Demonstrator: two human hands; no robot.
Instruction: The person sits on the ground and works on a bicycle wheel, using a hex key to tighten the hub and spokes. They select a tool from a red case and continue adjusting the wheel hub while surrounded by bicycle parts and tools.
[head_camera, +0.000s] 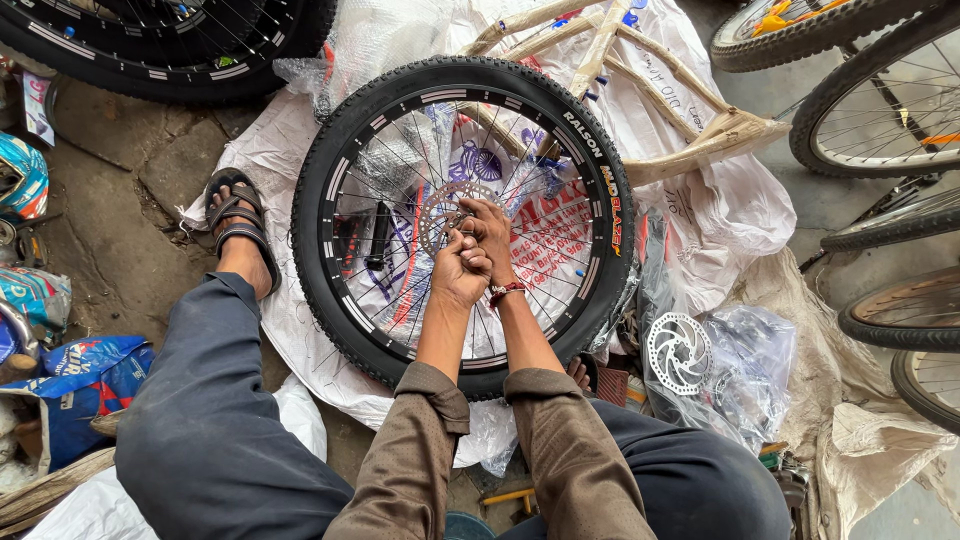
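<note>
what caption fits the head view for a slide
Both hands, left hand and right hand, work at the disc on a wheel lying flat, a spare disc beside it.

Tight ground around the flat-lying wheel

The wheel (462, 215) fills the floor between the person's legs; its spokes bar the way to the sheet beneath, leaving only the hub open from above. A wrapped frame (640, 90) crowds the far side, other wheels (880, 100) the right, a loose brake disc (679, 352) near right, bags (70, 385) left.
</note>
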